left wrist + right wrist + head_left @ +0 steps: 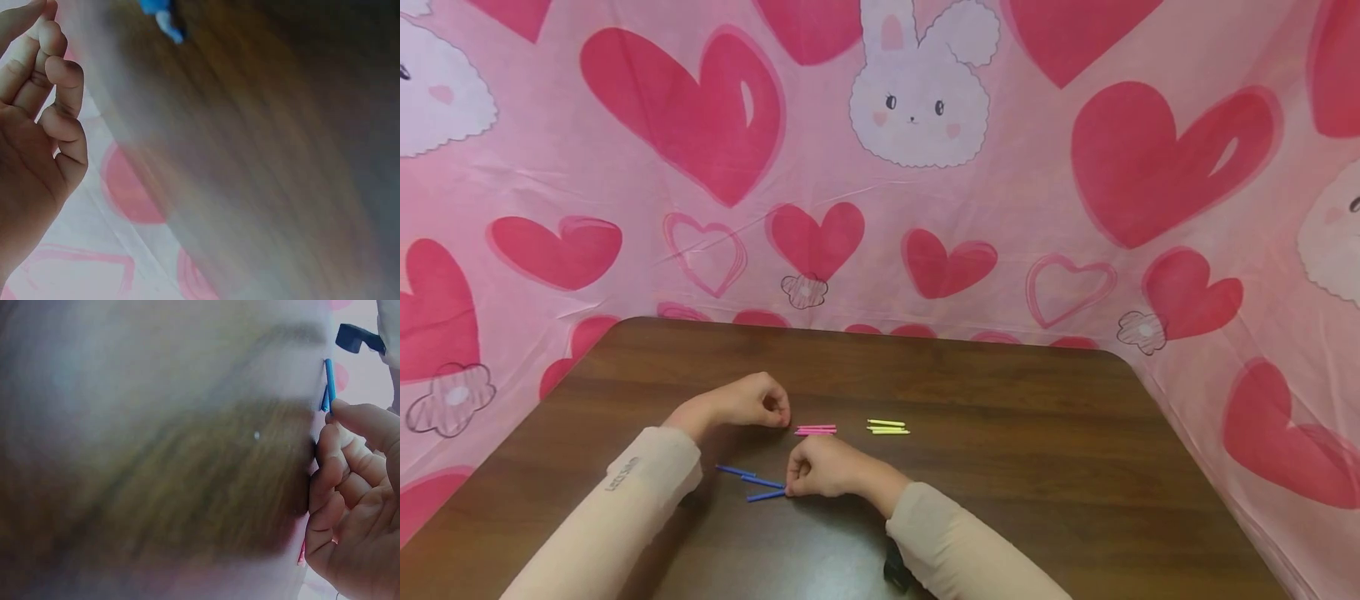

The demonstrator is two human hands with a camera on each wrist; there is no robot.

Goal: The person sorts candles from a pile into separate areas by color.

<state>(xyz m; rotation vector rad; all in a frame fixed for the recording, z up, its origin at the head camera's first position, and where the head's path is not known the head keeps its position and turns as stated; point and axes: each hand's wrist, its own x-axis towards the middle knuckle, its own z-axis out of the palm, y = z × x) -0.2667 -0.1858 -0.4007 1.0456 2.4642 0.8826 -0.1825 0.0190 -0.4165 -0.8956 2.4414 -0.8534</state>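
Note:
Three blue sticks (762,482) lie loosely on the brown table (1000,433) in front of me. My right hand (793,483) has its fingers curled and pinches the right end of the nearest blue stick (329,384). My left hand (778,410) rests on the table with its fingers curled on nothing, its fingertips just left of a small bundle of pink sticks (815,430). The left wrist view shows the curled fingers (62,75) with nothing in them. A bundle of yellow sticks (887,427) lies to the right of the pink ones.
A pink cloth (925,208) printed with red hearts and white bunnies hangs behind and beside the table. The table's rounded far corners and right edge (1180,433) are in view. Both wrist views are mostly blurred table surface.

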